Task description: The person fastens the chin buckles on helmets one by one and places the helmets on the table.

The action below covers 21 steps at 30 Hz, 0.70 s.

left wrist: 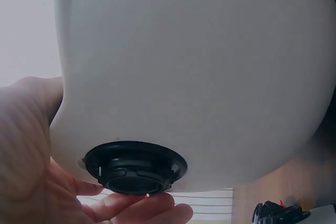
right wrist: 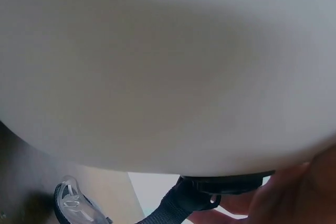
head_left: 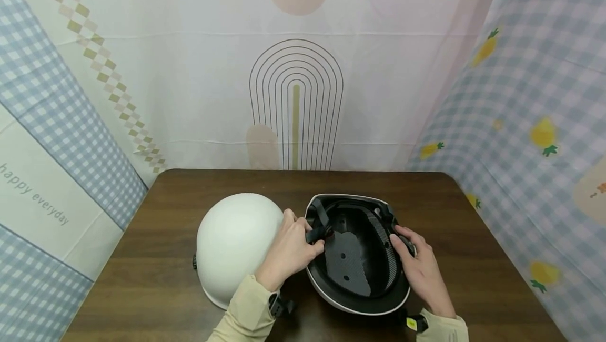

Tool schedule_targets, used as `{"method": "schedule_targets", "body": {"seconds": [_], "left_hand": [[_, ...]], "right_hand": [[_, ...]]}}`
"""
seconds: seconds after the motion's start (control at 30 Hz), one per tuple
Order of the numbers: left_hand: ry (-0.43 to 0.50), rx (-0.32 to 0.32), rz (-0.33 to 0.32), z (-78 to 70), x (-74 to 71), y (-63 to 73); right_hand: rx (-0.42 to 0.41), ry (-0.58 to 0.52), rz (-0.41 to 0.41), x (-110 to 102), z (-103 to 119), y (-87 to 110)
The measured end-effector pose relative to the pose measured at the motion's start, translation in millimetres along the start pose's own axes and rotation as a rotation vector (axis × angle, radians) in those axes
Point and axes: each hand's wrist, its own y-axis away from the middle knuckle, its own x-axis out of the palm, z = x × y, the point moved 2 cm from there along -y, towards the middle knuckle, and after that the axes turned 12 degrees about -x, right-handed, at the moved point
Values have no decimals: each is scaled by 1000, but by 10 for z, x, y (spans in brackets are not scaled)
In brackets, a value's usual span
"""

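Observation:
A white helmet [head_left: 360, 308] with a black lining [head_left: 350, 258] is turned inside up between my two hands. My left hand [head_left: 289, 247] grips its left rim, thumb on the inner side, close to a black strap [head_left: 322, 215]. In the left wrist view, fingers curl beneath a round black fitting [left wrist: 135, 166] on the white shell [left wrist: 184, 66]. My right hand [head_left: 421, 265] holds the opposite rim, thumb inside and fingers along the outside. The right wrist view has the shell [right wrist: 157, 87] above a dark strap [right wrist: 181, 200] and a clear plastic piece [right wrist: 76, 203].
Left of the held helmet, a second white helmet [head_left: 236, 247] sits dome up on the brown wooden table [head_left: 151, 258], partly behind my left hand and sleeve. A patterned white cloth [head_left: 203, 89] hangs behind the table, and checked blue cloth [head_left: 511, 121] hangs on the right.

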Motion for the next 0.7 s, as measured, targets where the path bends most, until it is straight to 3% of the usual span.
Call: {"method": "schedule_targets", "body": {"seconds": [0.23, 0.7], "left_hand": [[-35, -17, 43, 15, -2, 25], [-46, -40, 52, 47, -1, 42]], "right_hand": [[-46, -12, -49, -2, 2, 41], [13, -28, -65, 10, 30, 62]]}}
